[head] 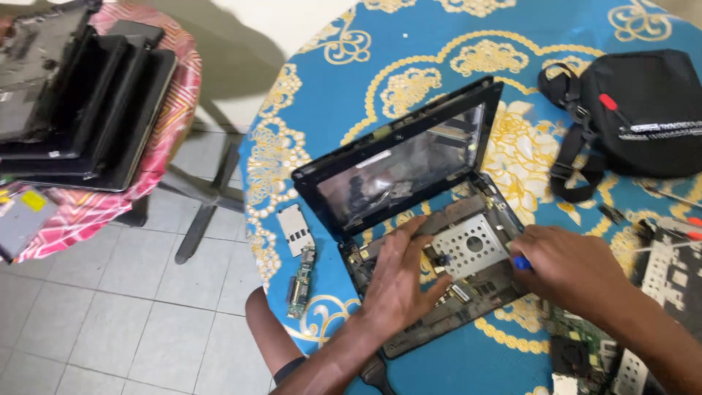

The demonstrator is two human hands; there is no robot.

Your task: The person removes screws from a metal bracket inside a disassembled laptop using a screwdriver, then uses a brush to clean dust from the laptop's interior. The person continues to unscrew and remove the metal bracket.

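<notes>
Laptop (431,219), opened up mid-counter (439,58), is being taken apart. Left hand (398,281) lies flat and released on the base, steadying it; right hand (563,267) is clenched around a blue screwdriver (521,262) beside the drive bracket (468,245). Next, I judge, the tip must seat squarely in a screw.

We see the dark glossy laptop screen (398,164) tilted open on the table. A white label strip (658,130) crosses the black pouch (647,102).

small black laptop (409,190) | lid open, base gutted | blue-patterned table
</notes>
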